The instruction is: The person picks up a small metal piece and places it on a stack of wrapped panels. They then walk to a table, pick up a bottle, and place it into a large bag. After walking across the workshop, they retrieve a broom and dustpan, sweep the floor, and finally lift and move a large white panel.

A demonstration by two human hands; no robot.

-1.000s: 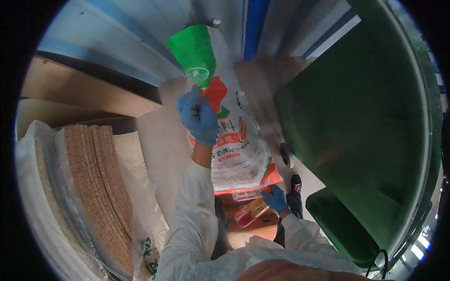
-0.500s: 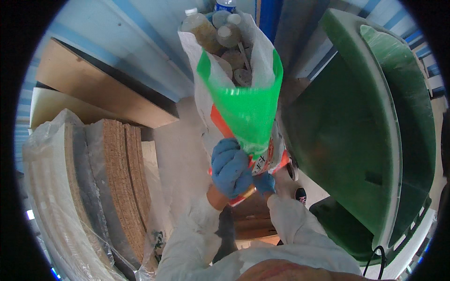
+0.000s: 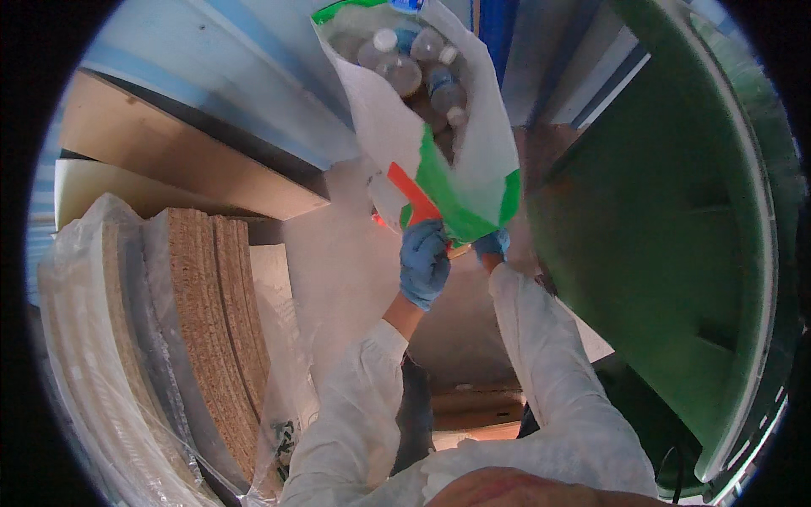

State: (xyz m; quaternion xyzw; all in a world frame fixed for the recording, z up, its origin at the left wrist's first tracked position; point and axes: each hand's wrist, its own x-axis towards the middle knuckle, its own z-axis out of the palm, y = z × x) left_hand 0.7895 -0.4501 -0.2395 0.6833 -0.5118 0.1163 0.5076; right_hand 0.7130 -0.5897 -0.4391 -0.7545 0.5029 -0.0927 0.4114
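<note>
A woven plastic sack (image 3: 384,118), white with green and orange patches, leans away from me with its mouth at the far end. Through the opening show several clear plastic bottles (image 3: 400,74), some with white caps. My left hand (image 3: 424,264), in a blue glove, is closed around the sack's near edge beside the orange strip. At the near right corner my right hand (image 3: 492,243), also blue-gloved, holds the sack from below. Most of its fingers are hidden under the material.
A large green wheeled bin (image 3: 634,228) stands close on the right. At left are chipboard panels (image 3: 211,329) wrapped in clear plastic, with a brown board (image 3: 186,148) behind them. A corrugated blue-white wall (image 3: 245,76) rises at the back.
Both hands have moved forward, away from my body, with the sack. Its green near flap has dropped and turned, and more of the white side and the bottles shows.
</note>
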